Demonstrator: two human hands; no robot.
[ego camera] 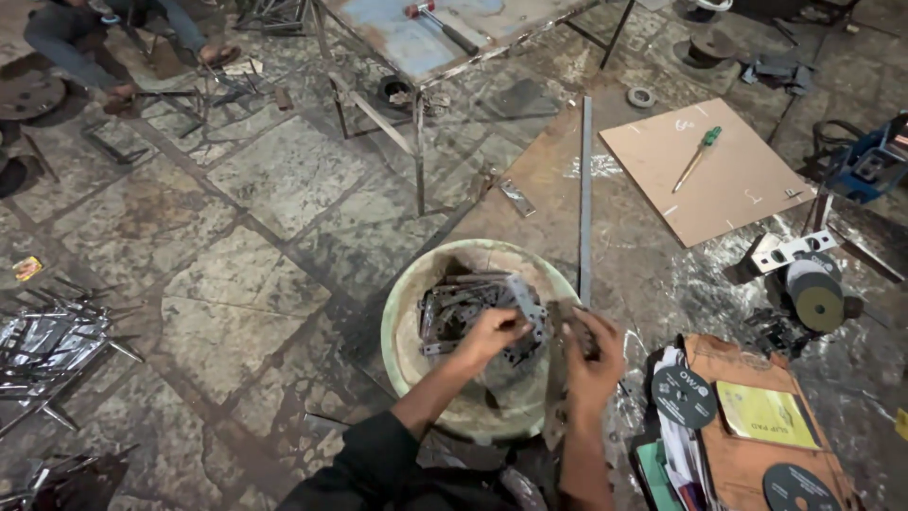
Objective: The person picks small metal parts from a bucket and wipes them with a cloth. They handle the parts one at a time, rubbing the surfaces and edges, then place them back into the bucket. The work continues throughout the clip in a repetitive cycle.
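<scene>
A: Nearest the lens is a dark sleeve (369,464), and from it the left hand (492,333) reaches over a pale green basin (402,312). How is the grip?

B: The left grip is closed on a small perforated metal bracket (528,305), thumb and fingers pinching its lower edge so the flat face stands up toward the camera, probably to let the person look it over. The right hand (594,348) is wrapped around a long flat metal strip (558,378) that runs down past the basin's rim; the fingers are curled tight about it.

A: And the rest of the brackets?

B: A heap of similar dark metal pieces (459,308) lies inside the basin, just beneath the left hand. Keeping them in the basin stops them from scattering over the floor.

A: What lies around it?

B: A long steel bar (585,189) lies straight on the stone floor (236,246), its near end by the basin's rim. To the right are cutting discs (683,396), a yellow packet (766,414) and a grinder (813,293). Farther off, a screwdriver with a green handle (698,156) rests on a brown board (719,189).

A: The room?

B: A workshop floor of worn, cracked slabs. A metal-framed desk (416,47) carries a hammer (440,24), metal scraps (47,345) lie at left, and another person (85,38) sits at the top-left corner.
</scene>
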